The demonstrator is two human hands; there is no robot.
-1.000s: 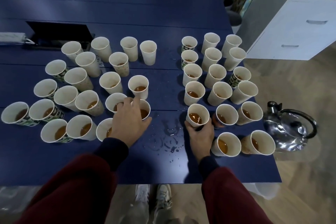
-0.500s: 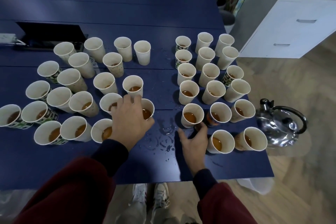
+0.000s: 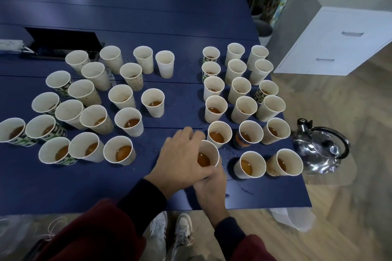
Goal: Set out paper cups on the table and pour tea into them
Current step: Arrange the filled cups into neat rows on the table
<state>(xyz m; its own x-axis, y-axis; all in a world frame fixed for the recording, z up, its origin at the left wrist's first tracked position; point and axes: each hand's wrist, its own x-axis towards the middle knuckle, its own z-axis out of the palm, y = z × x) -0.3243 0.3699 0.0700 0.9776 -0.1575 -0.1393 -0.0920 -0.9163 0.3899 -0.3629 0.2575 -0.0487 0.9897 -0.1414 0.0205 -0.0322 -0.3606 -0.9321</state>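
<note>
The left grip (image 3: 182,161) curled round a cup (image 3: 209,150) of tea from its left side, thumb across the near wall. The right grip (image 3: 210,188) clasped the same cup lower down, partly hidden. The cup was near the counter's (image 3: 63,186) front edge, between the left cluster (image 3: 127,121) and right cluster (image 3: 216,108), with the kettle (image 3: 320,150) far right.

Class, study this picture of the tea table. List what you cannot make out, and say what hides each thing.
Head view:
- Held cup wall and base: covered by left hand and right hand.
- Right hand's grip: behind that cup.
- Leftmost cup: cut by frame edge.
- Far cups: tea hidden by their walls.
- Kettle contents: lid on.
</note>
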